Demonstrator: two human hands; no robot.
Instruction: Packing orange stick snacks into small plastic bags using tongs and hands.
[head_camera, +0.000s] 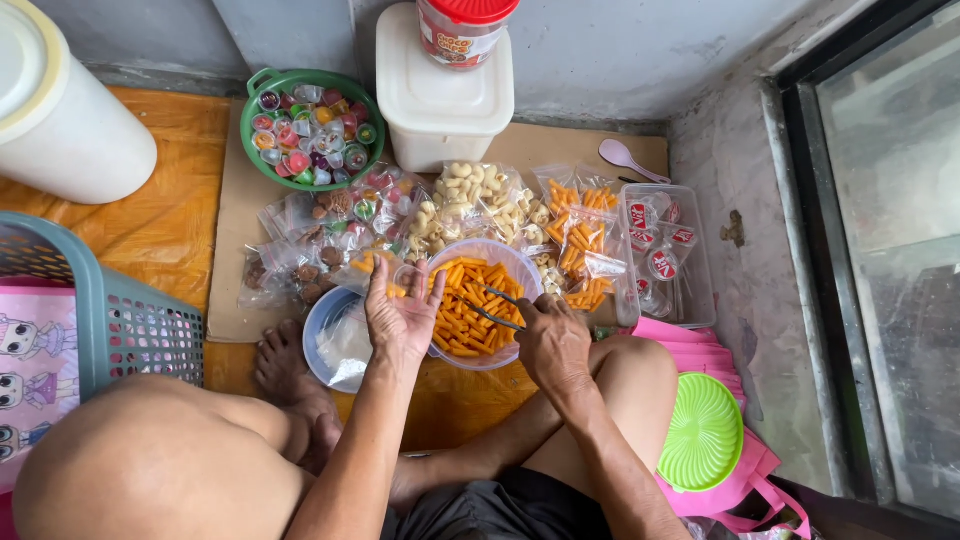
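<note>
I sit cross-legged on the floor over a clear plastic bowl (520, 268) filled with orange stick snacks (468, 300). My left hand (402, 315) is held palm up at the bowl's left rim, fingers spread, with a few orange sticks near the fingertips. My right hand (550, 340) grips thin metal tongs (495, 307) whose tips reach into the snacks from the right.
Several filled clear snack bags (480, 205) lie on cardboard (232, 230) behind the bowl. A green basket of jelly cups (312, 125), a white lidded tub (440, 90), a clear box of small cups (665, 250), a teal basket (130, 320) and a green lid (703, 432) surround me.
</note>
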